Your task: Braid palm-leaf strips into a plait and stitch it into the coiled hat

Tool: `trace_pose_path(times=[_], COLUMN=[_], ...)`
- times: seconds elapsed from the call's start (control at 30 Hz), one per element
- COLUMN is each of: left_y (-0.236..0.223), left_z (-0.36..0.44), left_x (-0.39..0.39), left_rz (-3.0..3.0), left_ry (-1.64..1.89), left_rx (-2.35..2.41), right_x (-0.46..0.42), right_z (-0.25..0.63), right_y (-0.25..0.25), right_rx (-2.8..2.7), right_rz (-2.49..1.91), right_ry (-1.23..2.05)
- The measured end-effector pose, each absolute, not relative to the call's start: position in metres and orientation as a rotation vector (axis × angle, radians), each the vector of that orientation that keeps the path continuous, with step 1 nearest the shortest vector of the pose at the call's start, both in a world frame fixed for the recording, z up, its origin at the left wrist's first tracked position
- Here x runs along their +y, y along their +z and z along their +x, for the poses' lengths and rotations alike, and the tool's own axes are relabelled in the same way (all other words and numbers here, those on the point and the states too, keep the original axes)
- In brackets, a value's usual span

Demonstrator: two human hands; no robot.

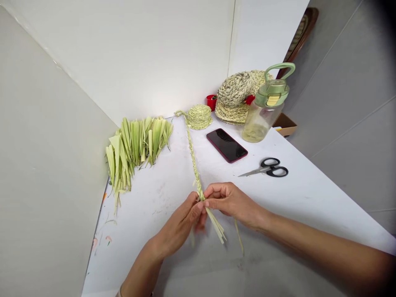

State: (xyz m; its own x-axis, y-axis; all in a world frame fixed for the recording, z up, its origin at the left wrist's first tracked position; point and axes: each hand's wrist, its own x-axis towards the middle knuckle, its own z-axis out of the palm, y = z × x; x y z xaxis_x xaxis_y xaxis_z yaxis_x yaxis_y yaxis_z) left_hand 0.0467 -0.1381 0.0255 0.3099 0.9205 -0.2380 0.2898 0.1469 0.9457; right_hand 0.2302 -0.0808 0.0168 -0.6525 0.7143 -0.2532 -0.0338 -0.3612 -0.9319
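Hands [181, 222] on pale green braid [193, 159], scissors [268, 169] and dark-screened phone [227, 145] beyond

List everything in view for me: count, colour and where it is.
Husk strips: many, green, table's far left
Braid: one, pale green, from the coil's left side to the hands
Loose braid ends: several, pale, below the hands
Coil: one, pale green, back of table
Cup: one, red, right of coil
Woven straw pile: count unclear, straw-coloured, behind bottle
Bottle: one, clear with green lid, right
Phone: one, black with dark red edge, before bottle
Scissors: one pair, black handles, right of phone
Cardboard box: one, brown, beyond table's right edge
Table: one, white, beneath
Left hand, right hand: one each, bare, at braid's near end
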Motion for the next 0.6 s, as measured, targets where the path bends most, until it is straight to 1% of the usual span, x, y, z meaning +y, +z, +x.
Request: trace_pose_path(times=[0.2,0.3,0.37,0.5,0.6], left_y=[0.02,0.02,0.018,0.009,0.001], left_z=[0.046,0.047,0.049,0.057,0.064], left_x=[-0.133,-0.134,-0.135,-0.14,-0.144], left_rz=[1.457,1.424,1.386,1.413,1.495], left_ry=[0.598,0.607,0.627,0.694,0.759], left_rx=[1.207,1.218,1.28,1.381,1.491], right_x=[-0.076,-0.077,-0.079,-0.086,-0.094], right_z=[0.231,0.231,0.233,0.237,0.238], right_y=[0.006,0.004,0.006,0.014,0.017], right_rx=[-1.502,-1.599,-1.799,-2.309,-2.455], right_rz=[-0.796,-0.796,-0.861,-1.006,-1.05], right_ry=[2.052,1.985,1.801,1.163,0.853])
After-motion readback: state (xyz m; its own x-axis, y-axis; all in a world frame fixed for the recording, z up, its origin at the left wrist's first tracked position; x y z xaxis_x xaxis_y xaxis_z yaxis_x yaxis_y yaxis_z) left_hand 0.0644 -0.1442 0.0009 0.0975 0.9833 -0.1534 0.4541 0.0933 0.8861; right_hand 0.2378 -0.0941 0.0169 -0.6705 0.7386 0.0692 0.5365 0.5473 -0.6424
